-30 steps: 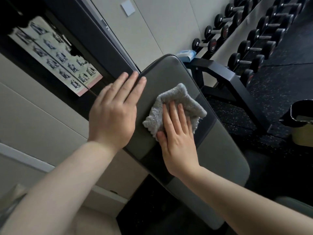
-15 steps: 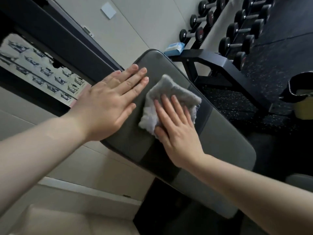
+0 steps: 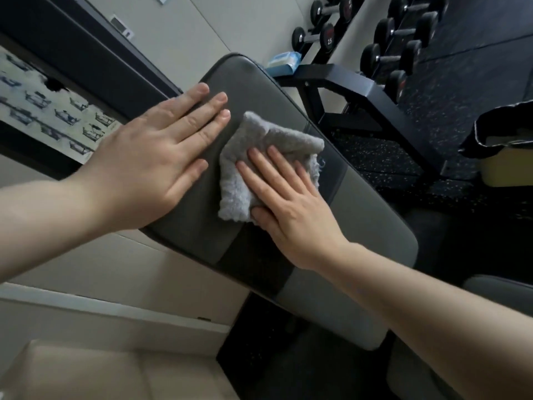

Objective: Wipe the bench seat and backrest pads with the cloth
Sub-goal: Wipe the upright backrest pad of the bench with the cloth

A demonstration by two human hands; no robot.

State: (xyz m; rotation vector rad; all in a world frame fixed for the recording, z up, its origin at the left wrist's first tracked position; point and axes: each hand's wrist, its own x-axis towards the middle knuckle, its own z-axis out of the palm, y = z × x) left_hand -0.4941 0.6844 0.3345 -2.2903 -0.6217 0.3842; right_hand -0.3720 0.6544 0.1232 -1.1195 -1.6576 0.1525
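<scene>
On cloth (image 3: 259, 157), right hand (image 3: 288, 206) flat

Dim, flat indoor light, soft and even, no hard shadows anywhere. Faint sheen along the top of the backrest pad (image 3: 245, 82); no real glare. Deep murk toward the right and lower middle, detail swallowed in black. Strongly tilted, wide-angle view, straight lines bowing near the edges. Soft smear over the wall poster (image 3: 43, 105) at far left. Slightly grainy overall, colours muted.
</scene>
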